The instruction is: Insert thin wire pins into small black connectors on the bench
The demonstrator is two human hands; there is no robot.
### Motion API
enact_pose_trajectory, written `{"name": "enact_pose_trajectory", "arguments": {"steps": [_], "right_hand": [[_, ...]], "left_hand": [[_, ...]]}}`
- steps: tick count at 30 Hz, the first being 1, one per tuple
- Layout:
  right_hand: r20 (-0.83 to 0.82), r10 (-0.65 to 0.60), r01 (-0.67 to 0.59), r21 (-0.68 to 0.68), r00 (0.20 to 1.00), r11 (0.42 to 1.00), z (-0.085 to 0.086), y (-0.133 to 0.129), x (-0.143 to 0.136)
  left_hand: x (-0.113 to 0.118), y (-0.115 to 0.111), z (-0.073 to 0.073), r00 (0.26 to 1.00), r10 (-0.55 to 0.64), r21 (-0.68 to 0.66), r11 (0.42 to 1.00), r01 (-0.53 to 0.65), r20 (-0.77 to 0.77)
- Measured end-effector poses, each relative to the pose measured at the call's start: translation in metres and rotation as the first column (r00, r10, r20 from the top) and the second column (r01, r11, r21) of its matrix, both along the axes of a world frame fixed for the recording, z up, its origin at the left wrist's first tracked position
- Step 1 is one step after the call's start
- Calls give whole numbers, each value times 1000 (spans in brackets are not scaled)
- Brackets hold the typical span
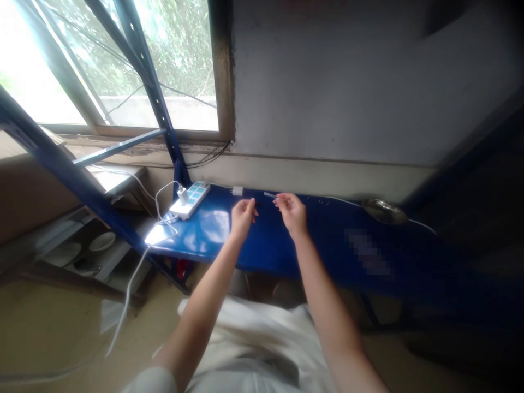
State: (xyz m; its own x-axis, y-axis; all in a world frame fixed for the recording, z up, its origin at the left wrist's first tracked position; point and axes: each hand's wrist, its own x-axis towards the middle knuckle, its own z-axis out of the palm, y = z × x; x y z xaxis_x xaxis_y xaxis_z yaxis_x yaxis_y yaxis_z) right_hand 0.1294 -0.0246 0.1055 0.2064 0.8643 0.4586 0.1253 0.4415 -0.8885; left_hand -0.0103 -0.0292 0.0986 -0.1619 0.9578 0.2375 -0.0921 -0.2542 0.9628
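Observation:
Above the blue table (262,240), my right hand (291,212) pinches a small, thin, pale stick-like piece (269,195) that points left from the fingertips. My left hand (243,216) is closed, its fingers pressed together a short way to the left of the piece. Whatever it holds, if anything, is too small to name. The two hands are apart. Several tiny pale bits (321,202) lie on the table to the right of my right hand.
A white power strip (190,201) with a plug and cable sits at the table's left end. Near the back edge is a small white block (237,190). A shiny metallic object (385,210) lies at the back right. Blue metal posts (158,103) stand at the left.

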Motion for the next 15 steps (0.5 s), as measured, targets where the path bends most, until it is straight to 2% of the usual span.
{"name": "enact_pose_trajectory", "arguments": {"steps": [4,11,15], "right_hand": [[11,23,-22,-38,1000,999,-9,6,-16],[19,158,-152,-169,987,974,-17,10,-22],[108,185,-169,-145,977,975,-17,16,-18]], "left_hand": [[7,1,-1,996,-82,-6,997,82,-16],[4,10,-1,997,-72,11,997,73,-33],[1,17,-5,993,-73,60,995,79,-93]]}}
